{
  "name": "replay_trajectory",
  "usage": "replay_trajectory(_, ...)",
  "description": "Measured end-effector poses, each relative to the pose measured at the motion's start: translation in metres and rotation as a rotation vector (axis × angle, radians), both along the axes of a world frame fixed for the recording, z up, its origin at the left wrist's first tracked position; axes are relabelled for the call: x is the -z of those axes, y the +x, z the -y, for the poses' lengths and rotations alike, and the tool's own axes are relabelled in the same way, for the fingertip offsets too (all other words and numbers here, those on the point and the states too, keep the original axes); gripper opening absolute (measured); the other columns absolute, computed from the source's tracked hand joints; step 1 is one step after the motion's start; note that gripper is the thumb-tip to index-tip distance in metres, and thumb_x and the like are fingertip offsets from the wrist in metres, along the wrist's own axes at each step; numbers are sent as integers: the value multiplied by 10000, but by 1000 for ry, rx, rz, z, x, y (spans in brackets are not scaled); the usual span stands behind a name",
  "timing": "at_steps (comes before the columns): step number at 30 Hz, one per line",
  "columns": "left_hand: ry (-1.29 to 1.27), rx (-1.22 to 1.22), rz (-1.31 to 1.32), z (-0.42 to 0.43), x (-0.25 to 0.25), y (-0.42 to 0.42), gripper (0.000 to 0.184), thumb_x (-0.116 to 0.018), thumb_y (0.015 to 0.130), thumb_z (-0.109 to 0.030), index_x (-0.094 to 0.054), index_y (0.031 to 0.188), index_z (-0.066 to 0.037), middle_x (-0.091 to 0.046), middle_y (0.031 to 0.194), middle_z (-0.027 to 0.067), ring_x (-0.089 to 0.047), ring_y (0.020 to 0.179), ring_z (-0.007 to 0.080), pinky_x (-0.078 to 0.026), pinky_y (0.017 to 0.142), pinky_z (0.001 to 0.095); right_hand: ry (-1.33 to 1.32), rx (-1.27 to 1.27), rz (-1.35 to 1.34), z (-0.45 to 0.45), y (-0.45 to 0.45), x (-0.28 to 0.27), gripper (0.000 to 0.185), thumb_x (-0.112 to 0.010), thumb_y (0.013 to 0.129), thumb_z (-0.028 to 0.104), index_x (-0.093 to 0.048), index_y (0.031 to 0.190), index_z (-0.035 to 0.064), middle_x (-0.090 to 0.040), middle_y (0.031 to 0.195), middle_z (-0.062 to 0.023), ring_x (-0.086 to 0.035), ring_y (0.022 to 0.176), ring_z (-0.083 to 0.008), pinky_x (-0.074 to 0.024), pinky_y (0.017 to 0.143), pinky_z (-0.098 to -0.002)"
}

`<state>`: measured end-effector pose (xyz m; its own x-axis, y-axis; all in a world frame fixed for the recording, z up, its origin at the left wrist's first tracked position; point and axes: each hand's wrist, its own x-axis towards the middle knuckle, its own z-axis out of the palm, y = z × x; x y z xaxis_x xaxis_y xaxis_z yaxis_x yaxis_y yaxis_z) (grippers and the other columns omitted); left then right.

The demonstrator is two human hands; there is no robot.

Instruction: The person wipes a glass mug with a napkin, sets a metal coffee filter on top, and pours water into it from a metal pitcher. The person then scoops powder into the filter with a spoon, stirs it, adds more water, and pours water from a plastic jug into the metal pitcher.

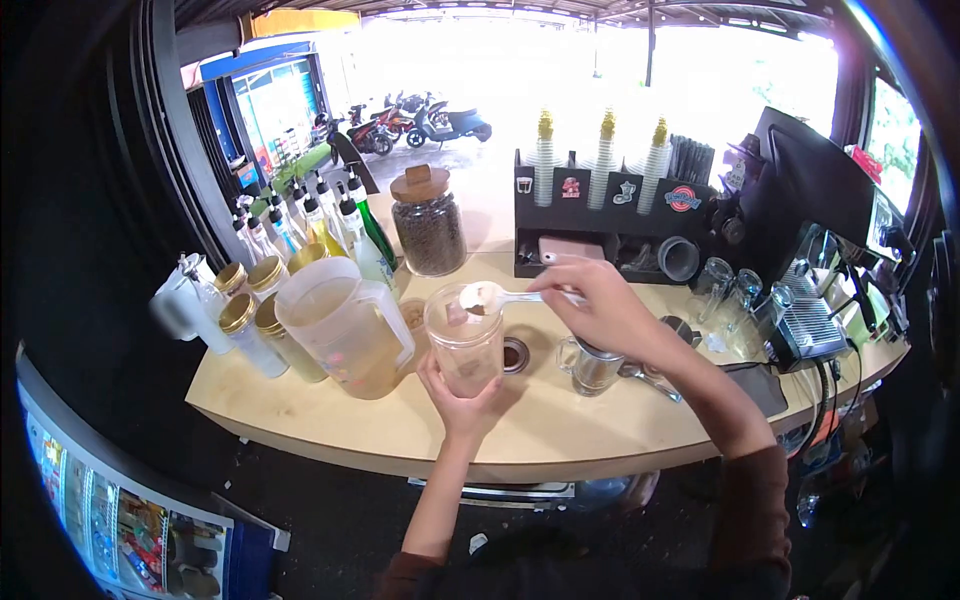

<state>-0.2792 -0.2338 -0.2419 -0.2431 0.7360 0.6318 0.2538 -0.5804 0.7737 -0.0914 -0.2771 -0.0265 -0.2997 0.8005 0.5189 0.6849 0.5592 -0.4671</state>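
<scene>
My left hand (462, 405) is wrapped round the lower part of a clear jar (470, 360), held upright above the counter. In my right hand (605, 305) is a spoon (525, 297), gripped by its handle from the right. The spoon's bowl, with whitish powder on it, is at the jar's open mouth; whether it touches the rim I cannot tell. Left of the jar stands a translucent plastic pitcher (335, 320) with brownish liquid inside. A glass mug (597, 372) is below my right hand, and a small dark round dish (515, 355) lies just right of the jar.
Pump bottles (325, 230) and gold-lidded jars (238, 315) crowd the counter's left end. A jar of coffee beans (430, 230) stands behind. A black organizer (560, 205) holds stacked cups. Upturned glasses (745, 290) and a coffee machine (810, 320) are at right.
</scene>
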Motion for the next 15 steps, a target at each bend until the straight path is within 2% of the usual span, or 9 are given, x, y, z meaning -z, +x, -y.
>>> replay_trajectory(2, 19, 94, 173, -2, 3, 2, 980, -868, 536, -258, -316, 1306, -8, -368, 1226, 139, -386, 1152, 285, -318, 1001, 416, 27, -20, 99, -14, -16, -6, 177, -560, 809, 104, -667, 912, 8, -637, 808, -149, -614, 782, -270, -477, 729, -353)
replay_trajectory(5, -46, 56, 52, 4, 1, -2, 969, -854, 592, -227, -279, 1332, 21, -374, 1280, 154, -384, 1216, 277, -309, 1041, 404, -51, -13, 216, -29, -38, -15, 183, -559, 786, 132, -664, 861, 3, -641, 794, -159, -614, 786, -306, -484, 744, -373)
replay_trajectory(9, -92, 115, 92, 4, 0, 0, 935, -828, 643, -174, -252, 1348, 35, -380, 1304, 176, -370, 1244, 285, -299, 1054, 389, -174, 60, 339, -36, -50, -20, 206, -564, 800, 175, -663, 879, 12, -637, 848, -152, -617, 864, -297, -490, 738, -386)
replay_trajectory(11, -102, 190, 195, 1, 3, 2, 924, -812, 656, -187, -251, 1355, 35, -358, 1334, 206, -348, 1256, 319, -276, 1054, 397, 119, 20, 194, -33, -41, -17, 185, -565, 807, 175, -666, 899, 51, -617, 925, -132, -616, 838, -311, -500, 710, -392)
replay_trajectory(12, -100, 192, 197, 0, 3, 3, 924, -812, 656, -187, -251, 1355, 35, -358, 1334, 206, -348, 1256, 319, -276, 1054, 397, 120, 22, 196, -28, -34, -18, 185, -565, 807, 175, -666, 899, 51, -617, 925, -132, -616, 838, -311, -500, 710, -392)
replay_trajectory(14, -110, 177, 140, -4, 0, 3, 883, -779, 709, -118, -221, 1379, 20, -342, 1354, 194, -352, 1268, 290, -280, 1069, 370, 184, 21, 29, -15, -12, -22, 183, -592, 827, 177, -653, 936, 42, -573, 961, -122, -595, 836, -278, -487, 709, -355)
replay_trajectory(15, -110, 180, 143, -5, -6, 5, 883, -779, 709, -118, -221, 1379, 20, -342, 1354, 194, -352, 1268, 290, -280, 1069, 370, 161, 52, -36, -6, -1, -24, 155, -607, 823, 122, -647, 944, 34, -561, 930, -101, -579, 784, -241, -476, 700, -328)
